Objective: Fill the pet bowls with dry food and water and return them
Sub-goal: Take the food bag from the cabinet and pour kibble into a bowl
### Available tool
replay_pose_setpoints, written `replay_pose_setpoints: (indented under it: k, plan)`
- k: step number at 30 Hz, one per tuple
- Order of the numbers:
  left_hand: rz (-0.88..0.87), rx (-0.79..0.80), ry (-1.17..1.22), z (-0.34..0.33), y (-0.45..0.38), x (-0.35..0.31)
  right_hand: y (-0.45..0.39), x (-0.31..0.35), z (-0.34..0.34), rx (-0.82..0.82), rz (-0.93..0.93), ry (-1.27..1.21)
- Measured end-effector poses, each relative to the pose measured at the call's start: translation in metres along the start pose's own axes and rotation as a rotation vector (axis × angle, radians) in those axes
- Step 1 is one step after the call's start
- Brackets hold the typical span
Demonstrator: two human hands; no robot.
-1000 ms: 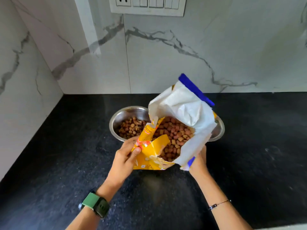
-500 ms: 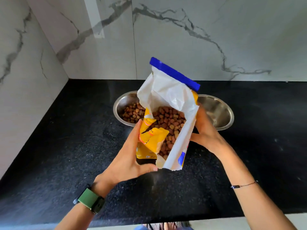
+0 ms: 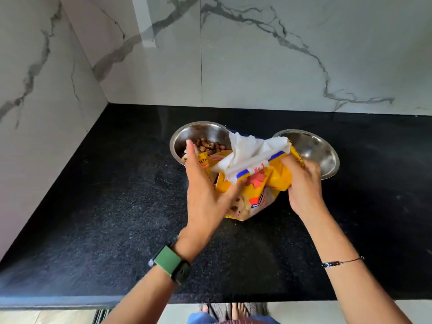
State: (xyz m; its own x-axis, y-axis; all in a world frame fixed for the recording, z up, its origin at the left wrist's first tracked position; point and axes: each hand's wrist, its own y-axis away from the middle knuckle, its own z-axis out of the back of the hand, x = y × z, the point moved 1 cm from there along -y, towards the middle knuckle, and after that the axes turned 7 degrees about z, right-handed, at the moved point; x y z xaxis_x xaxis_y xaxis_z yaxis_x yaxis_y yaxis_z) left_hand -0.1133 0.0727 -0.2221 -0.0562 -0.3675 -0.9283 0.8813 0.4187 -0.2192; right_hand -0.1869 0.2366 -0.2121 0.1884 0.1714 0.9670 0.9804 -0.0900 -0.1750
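Two steel bowls stand side by side on the black counter (image 3: 117,206). The left bowl (image 3: 187,134) holds brown dry food (image 3: 208,146); the right bowl (image 3: 320,148) looks empty. In front of them stands a yellow pet food bag (image 3: 264,183) with its white-lined top crumpled and folded over. My left hand (image 3: 205,195) presses flat against the bag's left side, thumb on its front. My right hand (image 3: 301,181) grips the bag's right upper edge. The bag hides part of both bowls.
White marble-look walls close the counter at the back and on the left, forming a corner. The counter's front edge runs along the bottom; bare feet (image 3: 236,309) and a striped mat (image 3: 100,316) show on the floor below.
The bag has been set upright on the counter in front of the bowls, and its open top, which showed the food inside, has been folded down shut by both hands.
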Motion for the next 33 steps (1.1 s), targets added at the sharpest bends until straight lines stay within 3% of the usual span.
replay_pose_setpoints:
  k: [7,10,14,17,20,23,28,33]
  plan:
    - [-0.017,-0.029,-0.351,-0.006,-0.019,-0.006,-0.004,0.004,-0.007,-0.066,0.037,0.378]
    - [0.089,0.017,-0.493,-0.011,-0.021,-0.011,-0.008,0.012,-0.007,0.027,0.161,0.662]
    - [0.347,0.114,-0.631,-0.013,-0.016,-0.009,-0.009,0.015,-0.006,0.229,0.128,0.829]
    - [0.485,0.192,-0.478,-0.012,-0.01,-0.002,-0.002,0.018,-0.003,0.362,0.037,0.627]
    - [0.533,0.217,-0.259,-0.012,-0.008,0.007,-0.003,0.015,0.011,0.508,-0.234,0.295]
    - [0.596,0.269,-0.114,-0.009,-0.008,0.009,-0.008,0.007,0.025,0.675,-0.363,0.159]
    - [0.762,0.332,0.012,-0.005,-0.008,0.006,-0.011,-0.015,0.031,0.753,-0.356,0.072]
    - [0.636,0.113,-0.082,-0.011,-0.006,0.0,-0.009,-0.018,0.023,0.671,-0.141,0.212]
